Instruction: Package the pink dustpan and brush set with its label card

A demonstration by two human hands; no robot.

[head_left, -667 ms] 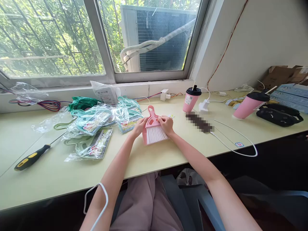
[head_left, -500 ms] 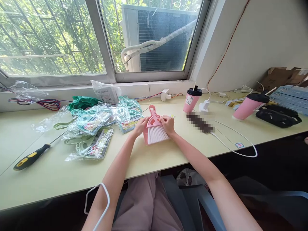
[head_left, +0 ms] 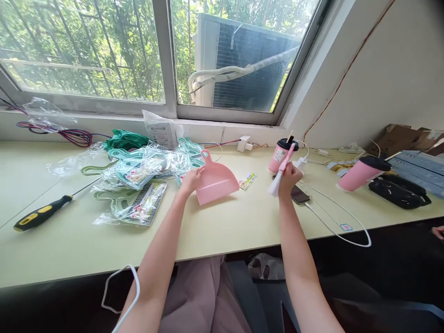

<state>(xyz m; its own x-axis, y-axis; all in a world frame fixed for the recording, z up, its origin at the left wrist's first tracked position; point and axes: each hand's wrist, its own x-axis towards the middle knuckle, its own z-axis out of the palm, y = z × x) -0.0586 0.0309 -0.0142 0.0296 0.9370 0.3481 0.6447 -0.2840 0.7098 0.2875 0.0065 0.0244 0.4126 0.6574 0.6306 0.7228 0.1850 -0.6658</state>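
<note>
A small pink dustpan (head_left: 215,181) lies on the pale desk (head_left: 222,226), and my left hand (head_left: 190,180) grips its left edge. My right hand (head_left: 288,177) is closed round a small pink brush (head_left: 281,175) with white bristles, lifted off to the right of the pan, bristles pointing down-left. A small printed card (head_left: 247,181) lies on the desk between the pan and the brush. Just under my right hand rests a dark phone (head_left: 299,195).
Several packaged teal brush sets (head_left: 142,178) pile up left of the pan. A black-and-yellow screwdriver (head_left: 41,215) lies far left. Two pink cups (head_left: 280,155) (head_left: 360,172), a white cable (head_left: 340,217), a black pouch (head_left: 398,190) and boxes (head_left: 416,162) stand at right.
My right hand pulled the brush out of the dustpan and carried it up to the right. My left hand stays on the pan. The card is now uncovered.
</note>
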